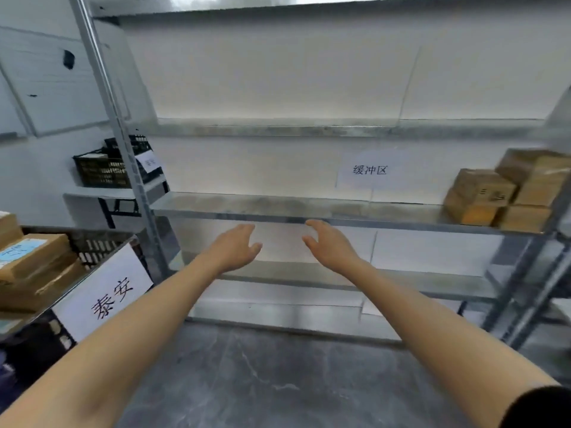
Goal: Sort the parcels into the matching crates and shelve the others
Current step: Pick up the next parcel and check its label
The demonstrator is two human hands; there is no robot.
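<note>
Ok so from my head cam: both arms stretched out fwd, bare forearms, a dark sleeve just showing at the bottom right corner. Left hand and right hand hang at about the same height in front of the metal shelf, palms turned in toward each other w/ a gap between them. Fingers on both are loosely spread and a bit curled, holding nothing. Right fingertips look level with the shelf's front lip, can't tell if they touch it.

Parcels: a stack of brown cardboard boxes sits at the far right end of that same shelf, well apart from my right hand, middle of the shelf bare in between. A white paper sign reading 缓冲区 is stuck on the wall behind the shelf, above and right of my hands.

Left side: black crate w/ a big white label reading 泰安, more taped cardboard parcels piled in it, near my left forearm but not touching afaict. Further back on the left, another black crate on a white tabletop, small label on it too blurry to read. Grey marbled floor below.
</note>
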